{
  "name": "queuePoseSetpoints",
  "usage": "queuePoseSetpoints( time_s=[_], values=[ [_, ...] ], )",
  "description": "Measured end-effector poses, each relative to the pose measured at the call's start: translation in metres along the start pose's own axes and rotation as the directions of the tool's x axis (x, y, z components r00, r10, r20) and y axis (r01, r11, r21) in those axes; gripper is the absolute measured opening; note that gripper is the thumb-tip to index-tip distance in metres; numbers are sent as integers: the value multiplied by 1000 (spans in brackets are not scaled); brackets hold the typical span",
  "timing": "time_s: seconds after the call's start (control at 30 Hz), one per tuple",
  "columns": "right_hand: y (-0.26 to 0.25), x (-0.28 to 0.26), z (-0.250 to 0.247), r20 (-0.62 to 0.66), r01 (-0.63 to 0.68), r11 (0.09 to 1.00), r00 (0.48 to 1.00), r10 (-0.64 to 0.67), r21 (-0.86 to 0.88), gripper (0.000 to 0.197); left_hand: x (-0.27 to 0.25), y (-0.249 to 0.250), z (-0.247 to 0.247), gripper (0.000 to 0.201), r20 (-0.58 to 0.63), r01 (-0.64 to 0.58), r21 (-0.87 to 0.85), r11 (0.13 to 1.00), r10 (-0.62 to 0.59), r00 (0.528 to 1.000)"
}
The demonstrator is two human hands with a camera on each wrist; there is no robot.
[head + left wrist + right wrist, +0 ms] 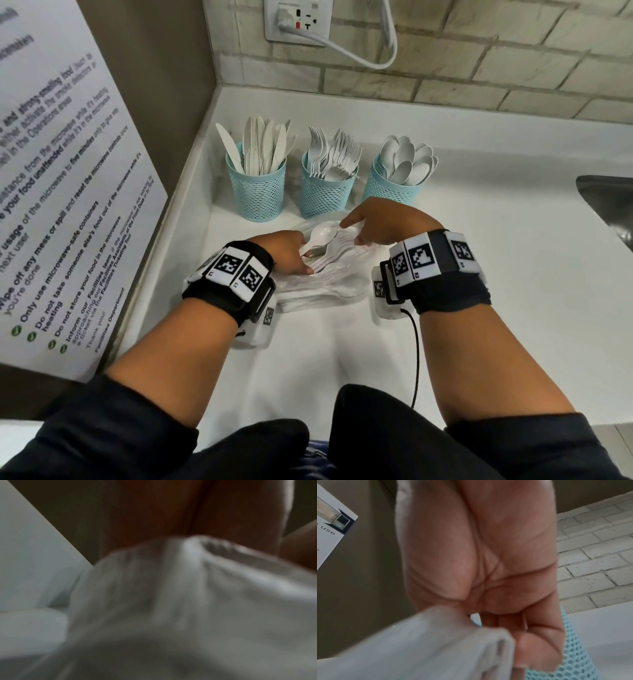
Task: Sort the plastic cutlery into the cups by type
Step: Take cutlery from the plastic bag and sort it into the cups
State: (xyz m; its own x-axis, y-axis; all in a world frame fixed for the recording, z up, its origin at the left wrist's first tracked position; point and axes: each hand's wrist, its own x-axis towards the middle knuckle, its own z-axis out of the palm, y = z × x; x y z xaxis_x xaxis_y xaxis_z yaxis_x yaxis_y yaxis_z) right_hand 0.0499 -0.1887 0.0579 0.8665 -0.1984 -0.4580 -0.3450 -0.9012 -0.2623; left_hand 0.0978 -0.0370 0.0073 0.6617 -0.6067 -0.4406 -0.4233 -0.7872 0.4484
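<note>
Three teal mesh cups stand in a row in the head view: a knife cup, a fork cup and a spoon cup, each full of white cutlery. In front of them lies a clear plastic bag of loose cutlery. A white spoon and fork tines stick out of its mouth. My left hand grips the bag's left side, thumb by the spoon's handle. My right hand pinches the bag's right edge with curled fingers. The left wrist view is blurred, showing only the bunched bag.
The white counter ends at a brick wall behind and a side wall with a notice sheet at the left. A sink edge shows at the right. A socket with a white cable hangs above the cups.
</note>
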Motion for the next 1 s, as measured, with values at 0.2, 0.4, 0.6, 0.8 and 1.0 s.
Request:
queuePoseSetpoints(
  time_s=[0.2, 0.4, 0.6, 0.8, 1.0],
  values=[
    [4, 1, 1, -8, 4, 1000, 1000, -4, 8, 46, -1, 0, 0, 47, 23, 4, -7, 1000, -4, 1000],
    [5, 4, 3, -10, 5, 1000, 1000, -5, 12, 45, 4, -6, -1, 49, -6, 12, -64, 998, -13, 1000],
    [7, 4, 3, -13, 9, 1000, 1000, -8, 26, 45, 12, -14, 1, 48, -49, 47, -107, 993, -53, 997],
    [8, 3, 3, -22, 18, 1000, 1000, -17, 15, 45, 10, -14, -1, 26, -32, 26, -159, 987, -31, 999],
    [10, 4, 3, -23, 23, 999, 999, -22, 27, 46, 10, -16, 4, 35, -81, 37, -359, 932, -71, 994]
  ],
)
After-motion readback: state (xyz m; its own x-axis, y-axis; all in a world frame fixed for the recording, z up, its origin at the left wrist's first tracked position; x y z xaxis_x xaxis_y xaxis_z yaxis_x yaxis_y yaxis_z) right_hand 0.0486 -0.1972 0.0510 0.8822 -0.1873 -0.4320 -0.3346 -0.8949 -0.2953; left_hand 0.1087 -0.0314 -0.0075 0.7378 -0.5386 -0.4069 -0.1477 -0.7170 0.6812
